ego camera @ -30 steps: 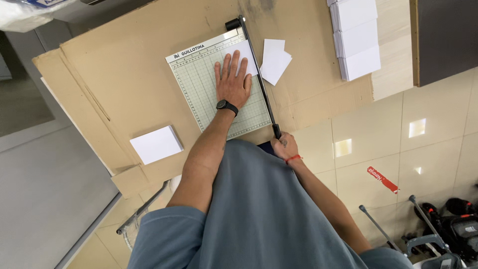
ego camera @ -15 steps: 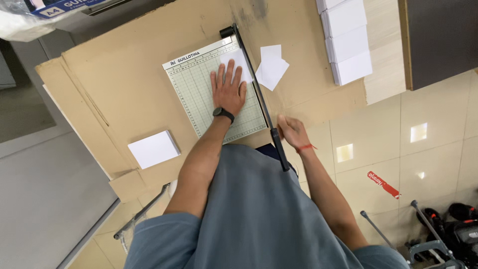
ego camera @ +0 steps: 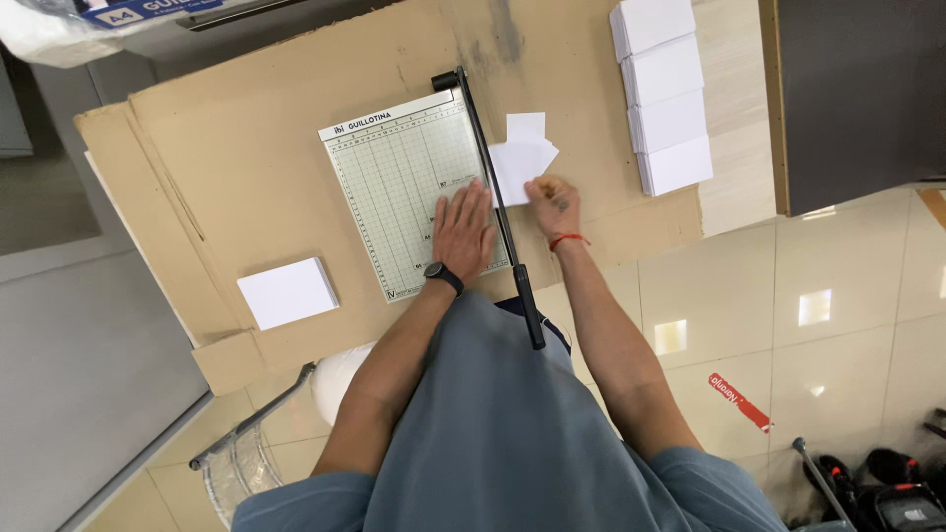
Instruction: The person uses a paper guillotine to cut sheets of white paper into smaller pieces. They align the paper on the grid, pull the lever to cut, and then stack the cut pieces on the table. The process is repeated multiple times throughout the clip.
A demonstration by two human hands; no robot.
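Note:
A green gridded paper cutter (ego camera: 394, 187) lies on a cardboard-covered table (ego camera: 246, 148). Its black blade arm (ego camera: 498, 212) is down along the right edge, with the handle sticking out over the table's near edge. My left hand (ego camera: 463, 234) lies flat on the cutter's lower right part, a black watch on the wrist. My right hand (ego camera: 552, 202), with a red string on the wrist, pinches the lower corner of the cut white paper pieces (ego camera: 520, 158) lying just right of the blade.
Several stacks of white cards (ego camera: 662, 94) stand in a column at the table's right. Another white stack (ego camera: 287, 293) lies at the near left. A metal stool (ego camera: 246, 448) stands below the table; the floor is tiled, with tools at the lower right.
My right hand left the blade handle and moved up to the cut paper right of the blade. My left hand slid down the cutter's bed. The blade arm stays down.

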